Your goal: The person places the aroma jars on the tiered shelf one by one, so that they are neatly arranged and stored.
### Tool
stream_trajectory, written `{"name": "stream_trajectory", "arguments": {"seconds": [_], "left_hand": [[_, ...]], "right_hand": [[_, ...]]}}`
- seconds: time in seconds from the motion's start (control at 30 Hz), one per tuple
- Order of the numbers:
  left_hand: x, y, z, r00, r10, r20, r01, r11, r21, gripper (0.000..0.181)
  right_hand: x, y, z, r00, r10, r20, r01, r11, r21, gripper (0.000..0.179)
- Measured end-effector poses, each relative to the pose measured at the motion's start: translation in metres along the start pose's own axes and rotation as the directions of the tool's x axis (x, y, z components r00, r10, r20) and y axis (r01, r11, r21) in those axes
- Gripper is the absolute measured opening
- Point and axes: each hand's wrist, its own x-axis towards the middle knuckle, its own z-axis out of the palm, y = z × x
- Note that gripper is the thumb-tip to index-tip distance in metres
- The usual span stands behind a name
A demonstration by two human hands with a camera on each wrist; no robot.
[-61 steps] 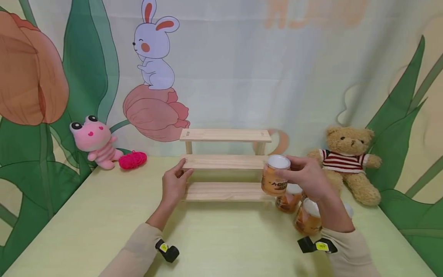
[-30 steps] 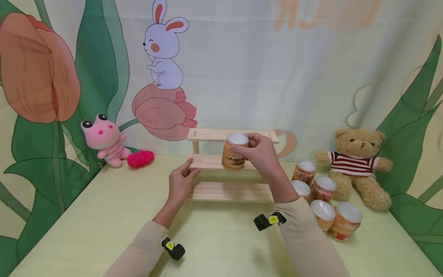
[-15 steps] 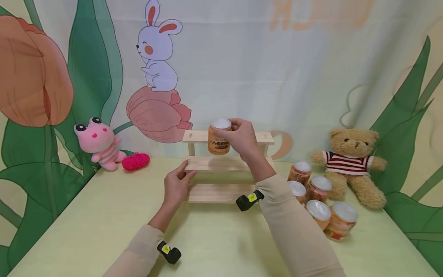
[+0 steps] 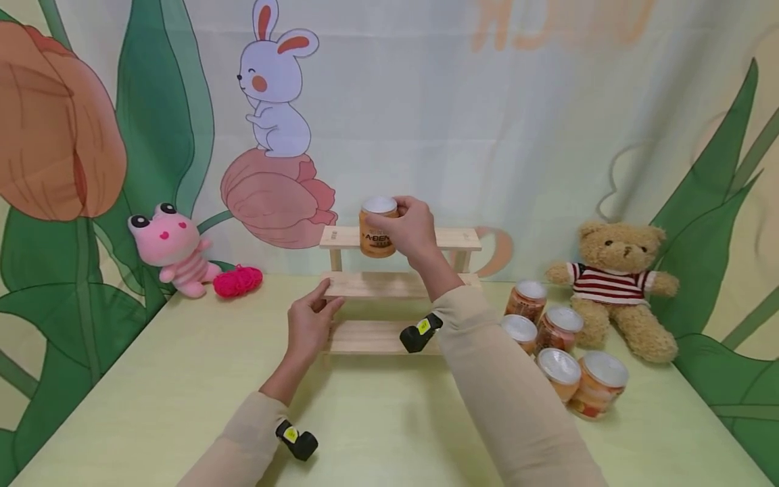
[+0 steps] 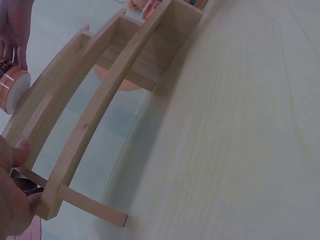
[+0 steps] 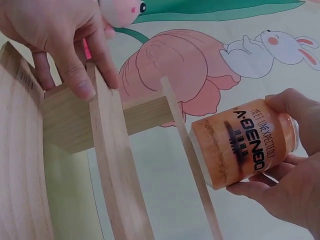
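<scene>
Clasping an orange can [image 4: 373,239] upright in the right hand [image 4: 414,230], right by the top board [image 4: 455,238], pinching the middle board [image 4: 386,285] at its left end with the left hand [image 4: 308,327]

left hand [image 4: 308,327]: lower, thumb-and-finger pinch | right hand [image 4: 412,230]: higher, curled grip

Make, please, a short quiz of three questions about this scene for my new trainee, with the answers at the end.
1. Which hand grips the wooden shelf?
2. True or false: the pink yarn lies beside the toy frog.
3. How many cans stand on the table, not counting the can in the right hand?

Key:
1. The left hand.
2. True.
3. Five.
</scene>
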Motion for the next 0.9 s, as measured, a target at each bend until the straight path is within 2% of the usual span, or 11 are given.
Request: {"name": "stream_trajectory", "arguments": {"seconds": [0.13, 0.33, 0.53, 0.9], "left_hand": [[0.001, 0.0, 0.0, 1.0, 0.019, -0.004, -0.019, 1.0, 0.003, 0.053], [0.003, 0.002, -0.003, 1.0, 0.011, -0.003, -0.011, 0.999, 0.03, 0.054], [0.001, 0.003, -0.002, 1.0, 0.013, -0.015, -0.012, 1.0, 0.029, 0.053], [-0.001, 0.0, -0.001, 1.0, 0.016, -0.013, -0.015, 1.0, 0.025, 0.053]], "right_hand": [[0.003, 0.002, 0.003, 1.0, 0.023, -0.019, -0.023, 1.0, 0.008, 0.062], [0.009, 0.01, 0.015, 0.998, 0.009, -0.056, -0.008, 1.0, 0.017, 0.062], [0.016, 0.015, 0.024, 0.997, 0.03, -0.072, -0.033, 0.999, -0.031, 0.07], [0.026, 0.02, 0.031, 0.996, 0.047, -0.077, -0.055, 0.994, -0.094, 0.069]]}}
